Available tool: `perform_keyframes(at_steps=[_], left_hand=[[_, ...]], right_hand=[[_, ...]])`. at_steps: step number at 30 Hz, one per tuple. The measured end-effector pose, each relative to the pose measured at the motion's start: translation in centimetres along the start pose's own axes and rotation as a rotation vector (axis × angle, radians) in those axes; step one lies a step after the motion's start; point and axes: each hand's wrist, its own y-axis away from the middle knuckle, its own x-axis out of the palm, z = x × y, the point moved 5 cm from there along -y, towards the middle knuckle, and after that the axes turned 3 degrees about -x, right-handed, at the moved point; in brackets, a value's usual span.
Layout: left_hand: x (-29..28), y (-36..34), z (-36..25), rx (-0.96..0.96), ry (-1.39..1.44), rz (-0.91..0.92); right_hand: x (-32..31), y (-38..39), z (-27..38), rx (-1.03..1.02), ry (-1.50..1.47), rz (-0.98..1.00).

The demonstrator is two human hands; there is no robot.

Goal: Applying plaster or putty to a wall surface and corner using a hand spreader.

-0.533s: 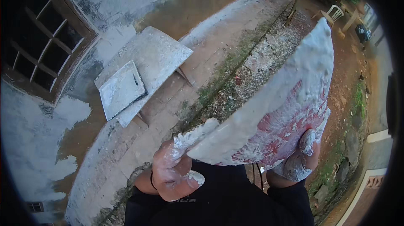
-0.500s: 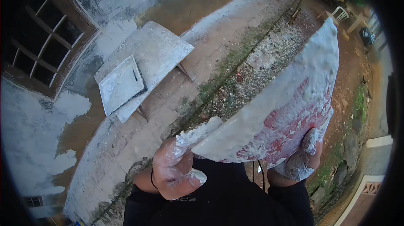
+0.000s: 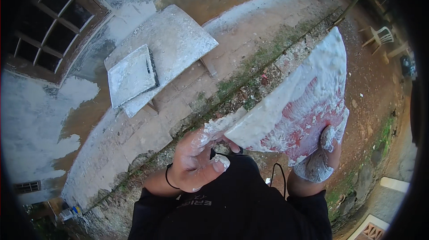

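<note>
A curved, roughly triangular red piece (image 3: 308, 110) is tilted up in front of me. Thick, wet-looking white paste covers its broad rim and streaks its red face. My right hand (image 3: 322, 159) grips its lower right corner, thumb on the near side, and is smeared white. At the lower left tip of the piece is my left hand (image 3: 196, 152), its fingers stretched and thumb spread apart. White paste coats its forefinger and thumb. The forefinger lies along the rim; whether it presses on it I cannot tell. I cannot make out what kind of thing the piece is.
A paste-stained table (image 3: 167, 38) stands by the wall at left, with a flat white-smeared board (image 3: 132, 76) on it. A barred window (image 3: 51, 27) is above left. A mossy kerb crosses the ground. A pale chair (image 3: 380, 36) stands far right.
The piece has come down slightly at its top, and its lower left tip has shifted up and right. My left hand has moved right and up, its fingers still spread. The right hand keeps its hold.
</note>
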Motion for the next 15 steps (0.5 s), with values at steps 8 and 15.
perform_keyframes(at_steps=[8, 15], left_hand=[[-8.2, -1.7, -1.3, 0.034, 0.183, 0.007], [-15.2, -4.2, -2.6, -0.006, 0.234, 0.064]], right_hand=[[6.9, -2.1, -4.3, -0.062, 0.0, 0.013], [12.4, -4.5, -8.7, -0.039, 0.014, -0.054]])
